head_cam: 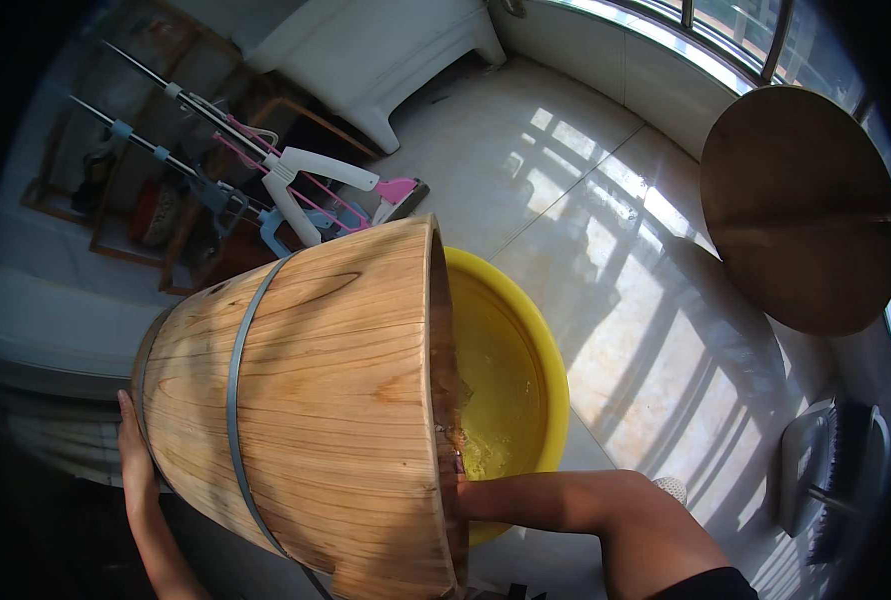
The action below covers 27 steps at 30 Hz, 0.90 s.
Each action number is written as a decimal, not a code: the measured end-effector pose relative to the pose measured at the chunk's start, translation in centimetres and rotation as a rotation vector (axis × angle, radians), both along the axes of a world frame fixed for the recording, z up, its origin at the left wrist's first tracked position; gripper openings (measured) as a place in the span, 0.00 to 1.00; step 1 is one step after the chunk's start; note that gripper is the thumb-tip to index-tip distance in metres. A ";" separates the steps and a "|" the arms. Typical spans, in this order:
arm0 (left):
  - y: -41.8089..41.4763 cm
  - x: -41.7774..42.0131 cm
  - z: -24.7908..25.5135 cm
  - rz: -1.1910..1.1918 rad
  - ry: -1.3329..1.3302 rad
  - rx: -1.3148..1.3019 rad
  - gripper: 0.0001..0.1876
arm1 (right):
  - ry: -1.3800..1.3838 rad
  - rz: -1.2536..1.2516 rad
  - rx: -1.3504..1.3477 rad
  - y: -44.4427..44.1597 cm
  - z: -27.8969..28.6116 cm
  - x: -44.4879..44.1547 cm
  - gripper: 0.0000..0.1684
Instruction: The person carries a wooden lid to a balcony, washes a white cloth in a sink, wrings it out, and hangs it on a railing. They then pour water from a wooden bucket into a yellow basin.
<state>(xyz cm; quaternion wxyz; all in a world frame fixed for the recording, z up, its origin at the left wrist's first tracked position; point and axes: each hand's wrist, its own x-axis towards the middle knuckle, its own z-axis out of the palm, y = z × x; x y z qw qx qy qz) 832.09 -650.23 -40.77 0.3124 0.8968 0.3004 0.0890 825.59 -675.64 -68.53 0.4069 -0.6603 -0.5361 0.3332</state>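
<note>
A large wooden barrel (340,360) with metal hoops lies tilted on its side, its open rim facing right over a yellow plastic basin (558,360). Water (494,390) is in the basin, with ripples close to the barrel's rim. At the barrel's far left end, my left hand (132,442) rests against the base, its fingers partly hidden behind it. My right forearm reaches in at the lower part of the barrel's mouth; the right hand itself is hidden inside, so what it touches cannot be seen.
Squeeze mops (295,176) lean by a wooden rack (127,255) at the upper left. A white footed tub or basin (370,60) stands behind. On the right, a round wooden board (798,210) leans below the window, above a brush-edged cleaning tool (809,472) on the tiled floor (640,360).
</note>
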 end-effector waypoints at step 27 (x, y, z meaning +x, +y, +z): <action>1.5 -1.9 -3.0 -0.067 -0.319 -0.391 0.29 | -0.530 -0.369 -0.096 -0.7 -8.1 8.7 0.35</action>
